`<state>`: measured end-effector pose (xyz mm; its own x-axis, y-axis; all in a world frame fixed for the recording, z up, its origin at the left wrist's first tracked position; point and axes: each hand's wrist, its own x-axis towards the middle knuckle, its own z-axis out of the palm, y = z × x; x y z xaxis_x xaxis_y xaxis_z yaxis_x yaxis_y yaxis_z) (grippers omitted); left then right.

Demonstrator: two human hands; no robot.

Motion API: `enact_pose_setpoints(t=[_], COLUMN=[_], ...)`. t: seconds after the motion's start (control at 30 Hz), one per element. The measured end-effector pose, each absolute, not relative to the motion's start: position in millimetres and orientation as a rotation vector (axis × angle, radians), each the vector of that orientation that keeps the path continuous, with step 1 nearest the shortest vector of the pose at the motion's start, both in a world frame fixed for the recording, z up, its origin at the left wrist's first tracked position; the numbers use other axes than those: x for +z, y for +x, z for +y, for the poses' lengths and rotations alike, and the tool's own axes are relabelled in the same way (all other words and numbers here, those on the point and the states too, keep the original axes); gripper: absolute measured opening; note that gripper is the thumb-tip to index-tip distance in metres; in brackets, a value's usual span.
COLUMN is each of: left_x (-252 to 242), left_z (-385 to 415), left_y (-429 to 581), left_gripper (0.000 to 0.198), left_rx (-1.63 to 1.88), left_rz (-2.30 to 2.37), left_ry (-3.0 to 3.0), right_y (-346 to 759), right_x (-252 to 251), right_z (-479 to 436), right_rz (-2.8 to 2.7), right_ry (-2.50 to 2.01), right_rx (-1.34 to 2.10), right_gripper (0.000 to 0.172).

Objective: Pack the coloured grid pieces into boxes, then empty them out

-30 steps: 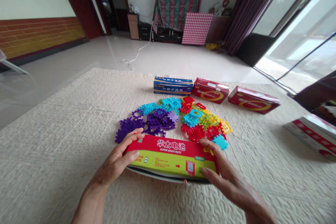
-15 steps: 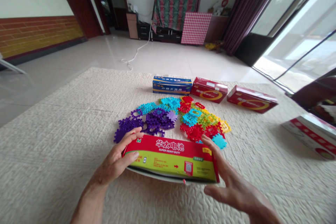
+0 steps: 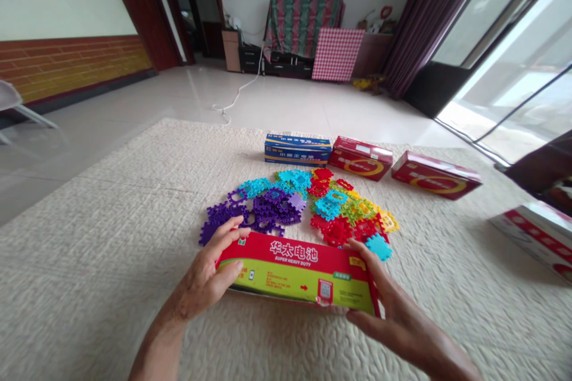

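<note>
While on batt box (image 3: 297, 272) ends, hands (image 3: 201, 283) (image 3: 386, 303)

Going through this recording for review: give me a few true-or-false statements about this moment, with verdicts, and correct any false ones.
1. The left hand and the right hand both hold the red and yellow-green box. True.
2. The purple plastic pieces lie nearer the left hand than the right hand. True.
3. The right hand grips a light-blue plastic piece. False: that piece lies on the mat just beyond the hand, which is on the box.
4. The blue box stands between two red boxes. False: it stands left of both, beside the red box.
5. The plastic pieces lie on a quilted cream mat. True.
</note>
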<state>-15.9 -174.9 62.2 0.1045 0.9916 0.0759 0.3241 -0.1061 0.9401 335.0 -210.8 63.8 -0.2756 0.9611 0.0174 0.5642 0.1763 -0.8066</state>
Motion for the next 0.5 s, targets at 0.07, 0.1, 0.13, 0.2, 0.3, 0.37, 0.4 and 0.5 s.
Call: enact_pose_setpoints(t=[0.07,0.1,0.13,0.2,0.3,0.37,0.4,0.5], left_x=[67,71,74,81,89,92,93,98], left_z=[-177,-178,-180,-184,-192,-197,-200,-208], left_y=[-15,-14,-13,-9,-1,5,8,16], left_gripper=[0.048,0.05,0.053,0.061,0.075,0.082,0.085,0.087], left_rx=[1.019,1.013,1.007,0.986,0.909,0.827,0.793,0.749], left_rz=[1.376,1.394,1.408,1.426,1.446,1.441,1.436,1.44], left_ry=[1.656,1.698,1.738,1.829,1.999,2.103,2.143,2.255], right_y=[334,334,334,335,338,339,338,332], right_x=[64,64,64,65,66,68,70,75], right_z=[-209,-209,-209,-209,-212,-213,-214,-215], right_rz=[-1.904,-1.888,-1.872,-1.848,-1.855,-1.865,-1.867,-1.863], right_ry=[-1.439,-1.442,-1.444,-1.443,-1.439,-1.434,-1.427,-1.383], right_rx=[0.94,0.94,0.941,0.949,0.97,0.969,0.967,0.999], right_gripper=[0.09,0.089,0.088,0.087,0.086,0.085,0.085,0.083])
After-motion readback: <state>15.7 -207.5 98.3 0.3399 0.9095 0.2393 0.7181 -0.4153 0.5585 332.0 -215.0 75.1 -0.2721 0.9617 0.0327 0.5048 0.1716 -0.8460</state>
